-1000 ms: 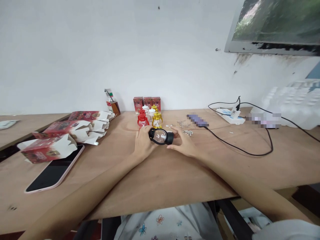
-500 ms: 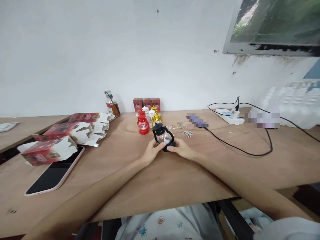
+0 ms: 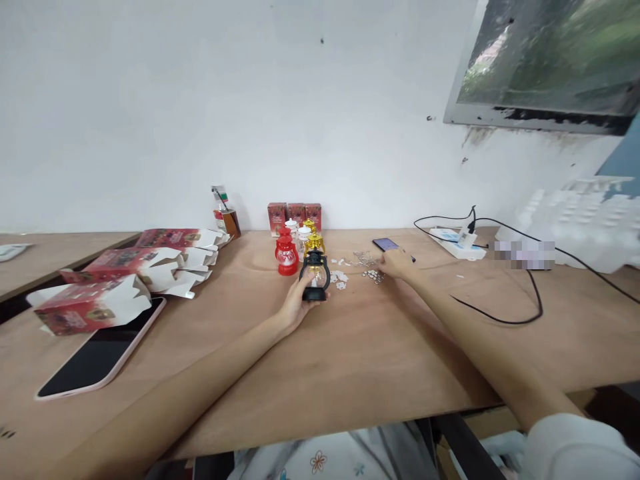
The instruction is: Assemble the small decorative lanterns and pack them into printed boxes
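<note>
A small black toy lantern (image 3: 315, 273) with a clear globe stands upright on the wooden table (image 3: 350, 353). My left hand (image 3: 296, 301) wraps around its base from the near left side. My right hand (image 3: 395, 263) is stretched farther back to the right, fingers curled down over a scatter of small silver and white parts (image 3: 373, 273); what it pinches, if anything, is too small to see. Behind the black lantern stand a red lantern (image 3: 287, 255), a gold lantern (image 3: 315, 243) and white ones (image 3: 303, 235).
Three red boxes (image 3: 295, 215) line the wall. Folded red-and-white cartons (image 3: 130, 267) and a pink-cased phone (image 3: 97, 357) lie at the left. A small bottle (image 3: 225, 213), a dark phone (image 3: 387, 244), a power strip (image 3: 457, 243) and a black cable (image 3: 505, 313) sit behind and right.
The black lantern went from lying sideways in both hands to standing upright. My right hand let go of it and reached right toward the small parts; my left hand stays on it.
</note>
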A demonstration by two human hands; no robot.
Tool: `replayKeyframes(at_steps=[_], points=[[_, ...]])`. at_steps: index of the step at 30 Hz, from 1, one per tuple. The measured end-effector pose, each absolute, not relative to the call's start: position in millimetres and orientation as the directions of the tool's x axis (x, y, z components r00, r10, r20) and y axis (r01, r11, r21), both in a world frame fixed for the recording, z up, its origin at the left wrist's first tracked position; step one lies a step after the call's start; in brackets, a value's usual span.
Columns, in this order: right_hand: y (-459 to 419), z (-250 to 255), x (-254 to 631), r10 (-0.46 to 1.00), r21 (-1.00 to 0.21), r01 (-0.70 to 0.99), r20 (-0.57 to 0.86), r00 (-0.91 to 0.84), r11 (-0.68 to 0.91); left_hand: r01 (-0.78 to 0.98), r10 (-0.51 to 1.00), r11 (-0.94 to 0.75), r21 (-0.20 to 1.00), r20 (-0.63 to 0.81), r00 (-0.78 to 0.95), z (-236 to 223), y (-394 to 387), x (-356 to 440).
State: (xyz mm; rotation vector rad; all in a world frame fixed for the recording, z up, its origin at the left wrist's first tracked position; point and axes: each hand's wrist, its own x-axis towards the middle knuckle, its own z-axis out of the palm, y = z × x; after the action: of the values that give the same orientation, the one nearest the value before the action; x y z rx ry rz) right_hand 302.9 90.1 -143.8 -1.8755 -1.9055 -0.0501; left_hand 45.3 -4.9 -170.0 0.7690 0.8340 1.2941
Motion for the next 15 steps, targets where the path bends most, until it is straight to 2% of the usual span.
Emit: replayKeyframes(at_steps=[4, 8, 11, 15], points=[[98, -157, 304, 0.949, -0.334, 0.941, 0.311, 0.050, 0.060, -0.490, 0.997, 0.070, 0.869, -0.053, 0.048, -171, -9, 48], [104, -163, 302, 0.938, -0.420, 0.905, 0.335, 0.089, 0.064, -0.465, 0.997, 0.031, 0.885, 0.004, 0.073, -171, -12, 49], [105, -162, 299, 0.911, -0.550, 0.832, 0.379, 0.165, 0.078, -0.429, 0.993, -0.021, 0.903, 0.070, 0.099, -169, -15, 49], [103, -155, 289, 0.841, -0.749, 0.645, 0.438, 0.317, 0.147, -0.348, 0.974, -0.084, 0.934, 0.150, 0.167, -168, -16, 49]])
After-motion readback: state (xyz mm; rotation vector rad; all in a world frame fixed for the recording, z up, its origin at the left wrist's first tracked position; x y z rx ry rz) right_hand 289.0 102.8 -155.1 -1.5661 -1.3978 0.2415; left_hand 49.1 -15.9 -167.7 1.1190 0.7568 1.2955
